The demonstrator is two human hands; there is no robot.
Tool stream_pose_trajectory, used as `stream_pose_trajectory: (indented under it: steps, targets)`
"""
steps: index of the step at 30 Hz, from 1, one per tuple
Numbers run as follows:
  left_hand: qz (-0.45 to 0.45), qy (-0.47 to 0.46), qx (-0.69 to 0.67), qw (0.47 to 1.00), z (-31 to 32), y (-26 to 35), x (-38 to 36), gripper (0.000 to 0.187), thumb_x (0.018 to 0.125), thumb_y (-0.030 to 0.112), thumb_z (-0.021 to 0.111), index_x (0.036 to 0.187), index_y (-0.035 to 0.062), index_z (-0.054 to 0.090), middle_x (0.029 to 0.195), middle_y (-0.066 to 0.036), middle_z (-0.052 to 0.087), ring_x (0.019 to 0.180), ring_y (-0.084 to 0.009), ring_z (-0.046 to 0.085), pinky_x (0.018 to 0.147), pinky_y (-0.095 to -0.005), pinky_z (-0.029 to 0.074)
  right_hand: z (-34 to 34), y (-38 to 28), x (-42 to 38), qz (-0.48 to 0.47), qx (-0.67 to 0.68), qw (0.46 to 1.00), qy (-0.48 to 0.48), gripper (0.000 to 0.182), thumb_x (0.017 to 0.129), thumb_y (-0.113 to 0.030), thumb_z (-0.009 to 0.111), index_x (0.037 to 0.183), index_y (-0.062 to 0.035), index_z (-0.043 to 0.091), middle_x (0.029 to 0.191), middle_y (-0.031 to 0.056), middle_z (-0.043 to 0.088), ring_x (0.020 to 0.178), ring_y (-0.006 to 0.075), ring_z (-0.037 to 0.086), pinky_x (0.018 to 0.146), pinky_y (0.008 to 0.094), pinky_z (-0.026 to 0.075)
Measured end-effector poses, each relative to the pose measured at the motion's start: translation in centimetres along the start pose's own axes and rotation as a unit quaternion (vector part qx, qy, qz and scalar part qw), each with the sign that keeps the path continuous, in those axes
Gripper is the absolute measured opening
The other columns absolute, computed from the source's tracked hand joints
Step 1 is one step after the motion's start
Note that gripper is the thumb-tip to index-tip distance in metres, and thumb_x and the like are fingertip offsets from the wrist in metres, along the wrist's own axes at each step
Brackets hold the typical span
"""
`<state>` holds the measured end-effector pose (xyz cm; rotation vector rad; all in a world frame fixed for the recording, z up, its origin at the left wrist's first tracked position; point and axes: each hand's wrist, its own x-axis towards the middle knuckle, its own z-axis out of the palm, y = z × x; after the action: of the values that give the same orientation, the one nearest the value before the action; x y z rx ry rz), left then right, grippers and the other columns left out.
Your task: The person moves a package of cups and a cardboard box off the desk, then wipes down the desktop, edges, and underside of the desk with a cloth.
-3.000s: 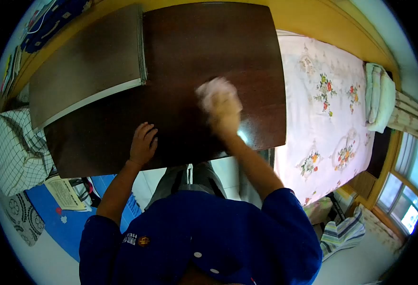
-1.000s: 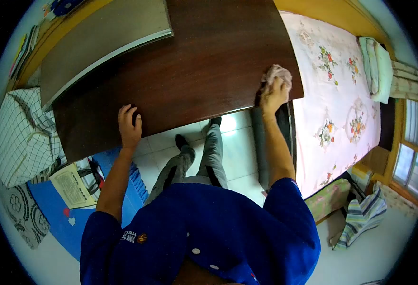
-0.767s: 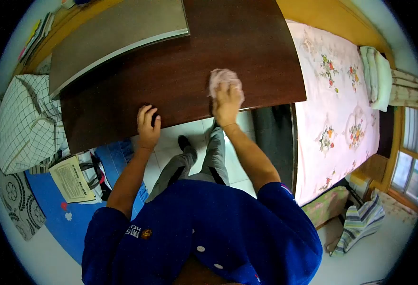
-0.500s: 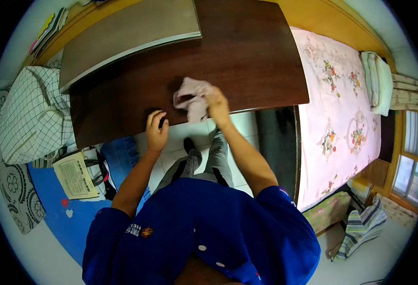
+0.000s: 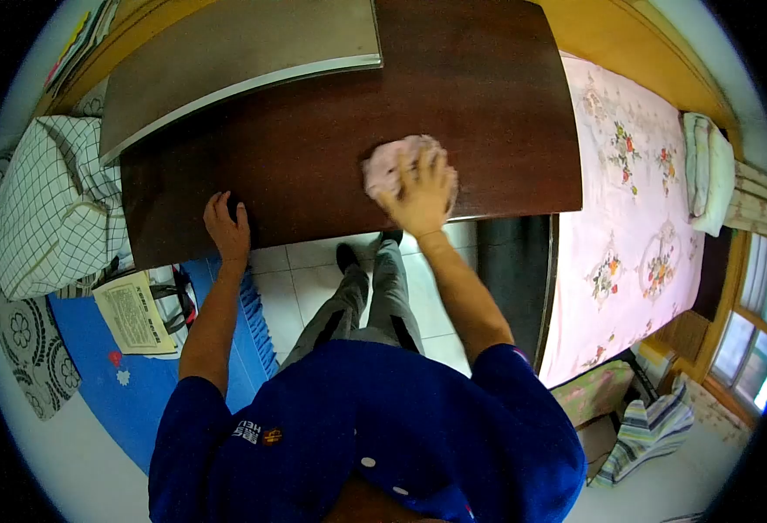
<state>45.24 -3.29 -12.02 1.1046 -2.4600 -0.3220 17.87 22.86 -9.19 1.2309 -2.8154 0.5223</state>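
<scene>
A dark brown wooden table point(image 5: 296, 166) with a glossy top spans the upper middle of the view. On it, near the front edge, lies a crumpled pale pink cloth point(image 5: 383, 166). My right hand point(image 5: 423, 187) presses flat on this cloth, fingers spread and pointing away from me. Further left, my left hand point(image 5: 227, 228) rests at the table's front edge with its fingers slightly curled and apart, holding nothing.
A grey-brown board point(image 5: 253, 44) with a pale edge lies at the table's back left. At the left are a checkered cloth bundle point(image 5: 61, 200), a blue cover point(image 5: 105, 392) and a printed paper bag point(image 5: 135, 314). A pink floral bedspread point(image 5: 627, 209) is on the right.
My right hand has moved right with the cloth and now lies flat over it; the cloth is bunched and pressed down. My left hand has shifted left along the front edge.
</scene>
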Motion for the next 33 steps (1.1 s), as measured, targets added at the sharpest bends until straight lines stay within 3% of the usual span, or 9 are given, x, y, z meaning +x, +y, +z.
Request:
stream_pose_trajectory:
  steps: [7,11,15,22,24,26,27,29,33]
  targets:
    - [-0.013,-0.014,0.062,0.998,0.1,0.3,0.1,0.038,0.092,0.019,0.057,0.125,0.0017,0.055,0.135,-0.020,0.048,0.127,-0.0389,0.042,0.108,-0.0510,0.031,3.0,-4.5,1.4,-0.114,0.109,0.983,-0.098,0.064,0.084,-0.032,0.065,0.144,-0.0164,0.047,0.155,0.0200,0.030,0.140,0.0469,0.026,0.112,0.0616,0.021]
    - [-0.031,-0.014,0.083,0.996,0.1,0.7,-0.1,0.038,0.091,0.018,0.057,0.126,0.0025,0.054,0.135,-0.020,0.047,0.127,-0.0390,0.042,0.107,-0.0514,0.031,1.7,2.7,6.5,0.012,-0.015,0.999,0.032,0.056,0.091,-0.032,0.055,0.142,-0.0095,0.048,0.154,0.0202,0.034,0.137,0.0476,0.032,0.111,0.0587,0.025]
    - [-0.026,-0.013,0.091,0.995,0.0,0.9,0.0,0.039,0.090,0.017,0.058,0.127,0.0026,0.054,0.135,-0.020,0.047,0.127,-0.0387,0.041,0.108,-0.0516,0.030,3.5,3.2,12.3,0.081,-0.048,0.995,0.033,0.061,0.092,-0.033,0.053,0.146,-0.0068,0.042,0.153,0.0249,0.032,0.138,0.0482,0.031,0.111,0.0607,0.023]
    - [-0.054,-0.046,0.103,0.992,-0.3,1.4,0.0,0.042,0.088,0.016,0.060,0.128,0.0036,0.053,0.136,-0.019,0.046,0.128,-0.0385,0.040,0.109,-0.0520,0.029,6.6,-9.2,9.6,-0.206,0.105,0.968,-0.093,0.060,0.091,-0.030,0.057,0.144,-0.0059,0.042,0.148,0.0240,0.035,0.135,0.0459,0.034,0.110,0.0606,0.024]
    - [-0.060,-0.040,0.094,0.993,-0.8,1.7,0.1,0.043,0.088,0.016,0.061,0.128,0.0041,0.053,0.136,-0.019,0.046,0.128,-0.0385,0.040,0.108,-0.0521,0.029,5.2,-7.8,10.5,-0.192,0.039,0.975,-0.107,0.055,0.088,-0.027,0.059,0.139,-0.0068,0.048,0.142,0.0217,0.044,0.130,0.0429,0.041,0.107,0.0577,0.029]
    - [-0.071,-0.033,0.076,0.994,-0.6,1.9,0.2,0.044,0.087,0.016,0.062,0.129,0.0046,0.052,0.136,-0.018,0.045,0.128,-0.0384,0.040,0.108,-0.0523,0.029,7.5,-2.8,10.6,-0.146,0.065,0.987,0.022,0.049,0.088,-0.027,0.057,0.133,-0.0079,0.054,0.131,0.0207,0.054,0.120,0.0412,0.050,0.100,0.0550,0.036]
    - [-0.067,-0.031,0.068,0.995,-0.4,1.7,0.2,0.045,0.086,0.016,0.062,0.128,0.0053,0.053,0.136,-0.017,0.045,0.128,-0.0381,0.040,0.108,-0.0522,0.030,5.6,-1.7,11.6,-0.042,0.084,0.995,0.017,0.048,0.089,-0.028,0.055,0.132,-0.0078,0.056,0.134,0.0223,0.053,0.122,0.0432,0.049,0.098,0.0562,0.038]
    - [-0.074,-0.023,0.063,0.995,-0.5,1.8,-0.3,0.045,0.085,0.016,0.063,0.128,0.0059,0.053,0.135,-0.017,0.046,0.128,-0.0377,0.040,0.108,-0.0521,0.030,4.6,0.9,11.4,-0.029,-0.048,0.998,0.015,0.053,0.093,-0.035,0.052,0.140,-0.0095,0.051,0.149,0.0217,0.040,0.136,0.0455,0.037,0.109,0.0560,0.030]
    - [-0.094,-0.031,0.044,0.994,-0.2,1.5,-0.3,0.046,0.083,0.018,0.066,0.126,0.0072,0.054,0.135,-0.015,0.045,0.129,-0.0366,0.039,0.108,-0.0514,0.030,5.0,-0.6,11.1,0.021,-0.052,0.998,0.003,0.056,0.097,-0.040,0.049,0.144,-0.0097,0.047,0.155,0.0191,0.033,0.140,0.0448,0.030,0.115,0.0541,0.022]
